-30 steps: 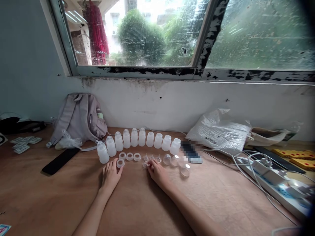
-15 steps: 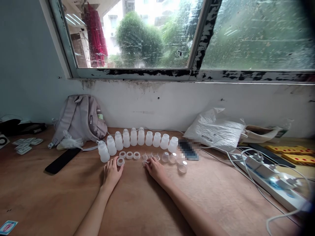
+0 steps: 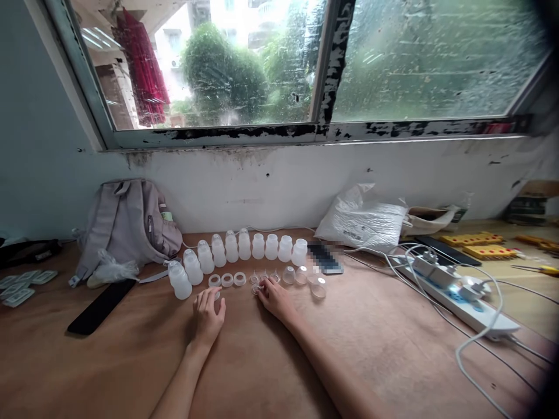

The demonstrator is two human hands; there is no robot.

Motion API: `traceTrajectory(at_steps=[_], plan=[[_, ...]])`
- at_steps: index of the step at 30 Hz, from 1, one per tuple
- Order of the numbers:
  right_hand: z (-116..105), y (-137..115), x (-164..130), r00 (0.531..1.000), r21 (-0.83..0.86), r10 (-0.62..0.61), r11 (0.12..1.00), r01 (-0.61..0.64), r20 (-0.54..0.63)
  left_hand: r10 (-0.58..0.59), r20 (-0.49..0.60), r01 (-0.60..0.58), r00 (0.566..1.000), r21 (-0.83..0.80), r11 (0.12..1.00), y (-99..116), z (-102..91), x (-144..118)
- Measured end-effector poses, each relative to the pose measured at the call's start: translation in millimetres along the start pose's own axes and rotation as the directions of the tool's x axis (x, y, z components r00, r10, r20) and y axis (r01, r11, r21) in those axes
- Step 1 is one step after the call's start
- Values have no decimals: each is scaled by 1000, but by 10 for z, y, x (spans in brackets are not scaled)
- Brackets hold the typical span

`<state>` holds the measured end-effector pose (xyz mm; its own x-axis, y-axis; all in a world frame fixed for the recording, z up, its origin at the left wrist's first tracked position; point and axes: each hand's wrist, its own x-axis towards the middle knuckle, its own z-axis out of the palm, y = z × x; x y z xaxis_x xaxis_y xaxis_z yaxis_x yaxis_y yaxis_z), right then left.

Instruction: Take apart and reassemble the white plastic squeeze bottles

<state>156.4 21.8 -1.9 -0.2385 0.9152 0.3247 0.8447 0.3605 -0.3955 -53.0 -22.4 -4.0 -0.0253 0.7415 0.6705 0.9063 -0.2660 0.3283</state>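
left fingers: close together, curled down over a white ring on the table; ring mostly hidden, real grip or not, cannot tell
left hand: palm down, flat on the wood, mid table, forearm running back to the near edge
right fingers: tips bunched on a small clear part; pinching or just touching, cannot tell
right hand: palm down, just right of the left hand, not touching it
loose rings: three in a row just beyond the left fingertips
clear caps: small, right of the right hand, toward the phone
bottles: white, upright, curved row behind the rings, toward the far edge
backpack: grey, far left, against the wall
dark phone: flat, left of the bottles
plastic bag: far edge, right of the bottles
power strip: right side, cables plugged in
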Motion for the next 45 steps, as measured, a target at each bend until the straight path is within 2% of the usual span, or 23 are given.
traceTrajectory(at_steps=[5,11,14,16,20,24,28,32,34,37,40,43,45], plan=[[7,25,-15,999,54,-25,998,28,-42,71,63,-66,995,-87,994,75,15,-17],[-54,23,47,968,98,-80,990,105,-237,132,78,-117,988,-172,978,105,17,-40],[-154,-37,354,940,36,-187,978,205,-284,131,63,-118,989,-179,977,83,33,-47],[-231,-115,663,930,-34,-219,975,219,-297,117,51,-107,992,-181,978,67,41,-49],[-318,-280,1242,943,-176,-154,979,104,-296,92,21,-87,996,-177,980,46,42,-46],[-287,-320,1442,962,-116,-153,985,129,-228,92,19,-87,996,-176,981,31,44,-44],[-252,-301,1296,953,-25,-165,986,164,-253,110,31,-102,993,-181,978,41,55,-50],[-368,-284,919,932,82,-161,977,197,-325,97,4,-95,995,-183,979,112,32,-53],[-473,-257,639,899,264,-119,932,247,-421,82,-19,-84,996,-186,979,171,0,-60],[-596,-188,156,925,510,14,837,197,-380,130,-1,-128,992,-195,972,297,-40,-102],[-605,-95,-253,961,758,176,650,49,-213,248,115,-212,962,-258,943,471,-33,-181],[-549,17,-454,962,891,259,452,-44,-84,316,243,-205,917,-391,897,659,10,-226],[-526,98,-473,956,916,293,391,-86,-35,304,289,-145,908,-465,874,756,40,-192]])
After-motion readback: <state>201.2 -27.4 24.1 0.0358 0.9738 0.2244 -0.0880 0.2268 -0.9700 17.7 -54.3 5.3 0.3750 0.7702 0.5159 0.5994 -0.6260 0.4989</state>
